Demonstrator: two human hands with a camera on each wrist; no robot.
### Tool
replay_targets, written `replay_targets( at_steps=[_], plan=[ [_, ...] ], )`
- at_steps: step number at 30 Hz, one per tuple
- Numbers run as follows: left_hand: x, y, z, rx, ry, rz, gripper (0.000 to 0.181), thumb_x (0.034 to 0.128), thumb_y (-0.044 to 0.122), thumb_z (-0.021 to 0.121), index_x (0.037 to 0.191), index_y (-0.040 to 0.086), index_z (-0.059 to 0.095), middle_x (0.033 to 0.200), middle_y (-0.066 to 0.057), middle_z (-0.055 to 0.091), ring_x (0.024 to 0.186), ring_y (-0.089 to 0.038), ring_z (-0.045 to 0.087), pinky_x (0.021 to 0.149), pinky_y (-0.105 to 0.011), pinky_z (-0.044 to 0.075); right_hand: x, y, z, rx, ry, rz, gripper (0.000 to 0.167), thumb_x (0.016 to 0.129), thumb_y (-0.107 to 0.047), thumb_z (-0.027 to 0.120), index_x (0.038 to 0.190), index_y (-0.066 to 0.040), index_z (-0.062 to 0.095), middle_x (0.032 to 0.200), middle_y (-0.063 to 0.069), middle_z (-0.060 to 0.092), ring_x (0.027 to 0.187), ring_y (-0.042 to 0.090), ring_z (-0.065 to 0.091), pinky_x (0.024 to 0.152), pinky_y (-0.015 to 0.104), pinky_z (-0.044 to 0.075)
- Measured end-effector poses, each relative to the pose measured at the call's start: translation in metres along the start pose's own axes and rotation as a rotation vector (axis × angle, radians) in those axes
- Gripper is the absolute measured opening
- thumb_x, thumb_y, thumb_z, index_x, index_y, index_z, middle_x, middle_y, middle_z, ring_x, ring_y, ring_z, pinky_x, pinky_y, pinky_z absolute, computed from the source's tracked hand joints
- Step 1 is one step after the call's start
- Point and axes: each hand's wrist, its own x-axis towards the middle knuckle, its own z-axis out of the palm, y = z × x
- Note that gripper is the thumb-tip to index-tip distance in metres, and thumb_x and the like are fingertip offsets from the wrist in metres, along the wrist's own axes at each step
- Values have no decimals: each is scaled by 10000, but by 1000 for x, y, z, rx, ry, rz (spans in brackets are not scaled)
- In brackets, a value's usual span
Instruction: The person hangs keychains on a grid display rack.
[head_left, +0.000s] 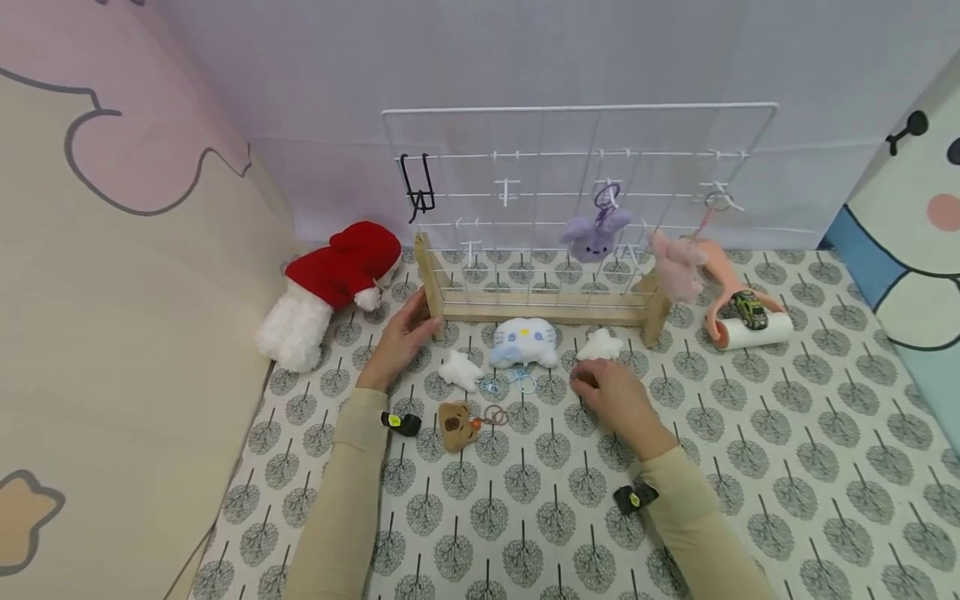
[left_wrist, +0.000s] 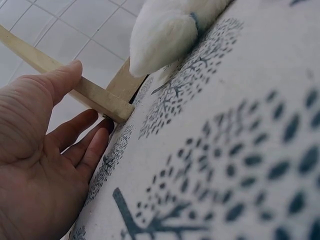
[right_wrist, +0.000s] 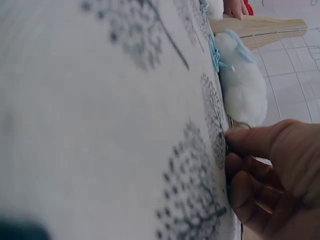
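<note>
A white wire rack (head_left: 540,196) stands on a wooden base. My left hand (head_left: 401,337) grips its left wooden end piece (left_wrist: 95,97), thumb on one side and fingers on the other. At the right, my right hand (head_left: 618,400) bends low to the table beside a small white plush (head_left: 600,344). Its thumb and fingertips (right_wrist: 237,140) pinch at what looks like that plush's clip, mostly hidden. Between the hands lie a white-and-blue cat plush (head_left: 523,342), another small white plush (head_left: 461,371) with a blue clip, and a brown bear keychain (head_left: 456,426).
Purple bunny (head_left: 595,237) and pink plush (head_left: 678,267) keychains hang on the rack. A black hook (head_left: 417,187) is at its upper left. A red-and-white Santa hat (head_left: 341,271) lies left; a lint roller (head_left: 756,331) with a green toy car (head_left: 748,309) lies right.
</note>
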Motion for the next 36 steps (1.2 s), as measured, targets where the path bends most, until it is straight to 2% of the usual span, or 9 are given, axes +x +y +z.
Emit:
replay_targets(
  at_steps=[4, 5, 9, 13, 19, 24, 28, 31, 36],
  plan=[
    [2, -1, -1, -7, 1, -3, 678, 1086, 201, 625, 1680, 301, 313, 1637, -100, 456, 1473, -300, 463, 1200, -515, 382, -1, -2, 1, 29, 43, -1, 110, 967, -77, 742, 1047, -17, 786, 1006, 151, 767, 884, 321, 715, 800, 505, 588],
    [3, -4, -1, -3, 2, -1, 679, 1086, 208, 624, 1680, 305, 309, 1639, -97, 453, 1474, -298, 462, 1201, -514, 382, -1, -3, 0, 59, 49, 16, 117, 971, -82, 740, 1054, -14, 787, 998, 145, 769, 864, 298, 712, 784, 478, 590],
    [1, 4, 0, -16, -2, -28, 699, 1083, 171, 622, 1691, 251, 286, 1663, -134, 413, 1508, -335, 419, 1227, -525, 344, -3, -9, -12, 204, 75, 92, 170, 995, -104, 728, 1103, 14, 785, 934, 117, 786, 765, 194, 710, 684, 335, 578],
    [-4, 18, 1, -21, -3, -40, 706, 1077, 143, 625, 1692, 220, 287, 1683, -131, 383, 1522, -341, 401, 1234, -508, 341, 0, -16, -36, 252, 154, 83, 175, 1006, -82, 721, 1109, 46, 780, 855, 118, 786, 709, 203, 730, 584, 242, 535],
    [-8, 25, 2, -22, -8, -38, 708, 1079, 142, 621, 1694, 214, 278, 1692, -121, 367, 1514, -342, 411, 1229, -503, 349, 4, -26, -79, 264, 335, 12, 181, 1029, -39, 679, 1153, 57, 771, 881, 177, 779, 735, 263, 745, 612, 128, 538],
    [-7, 23, 2, -39, -14, -30, 694, 1084, 141, 612, 1692, 222, 287, 1681, -129, 386, 1505, -342, 421, 1222, -525, 350, 9, -38, -107, 221, 493, -2, 188, 1026, -41, 672, 1158, -24, 805, 936, 191, 764, 678, 99, 637, 539, 114, 466],
    [-8, 24, 2, -31, -6, -44, 700, 1076, 151, 628, 1689, 230, 300, 1678, -121, 395, 1501, -340, 429, 1223, -516, 356, 15, -45, -116, 279, 614, 16, 151, 992, -24, 713, 1107, -12, 809, 925, 208, 765, 668, -29, 611, 531, 97, 476],
    [-8, 25, 2, -24, -2, -55, 707, 1069, 164, 643, 1687, 239, 306, 1682, -113, 390, 1503, -337, 429, 1227, -506, 355, 20, -47, -117, 360, 696, 28, 117, 971, -19, 735, 1063, 31, 788, 889, 195, 770, 637, -43, 632, 539, 106, 503],
    [-8, 26, 2, -24, -7, -54, 707, 1070, 168, 645, 1686, 242, 308, 1684, -114, 386, 1508, -339, 421, 1228, -510, 351, 28, -45, -115, 448, 776, 71, 100, 948, -11, 745, 1015, 61, 729, 859, 65, 744, 645, -11, 660, 589, 129, 539]
  ],
)
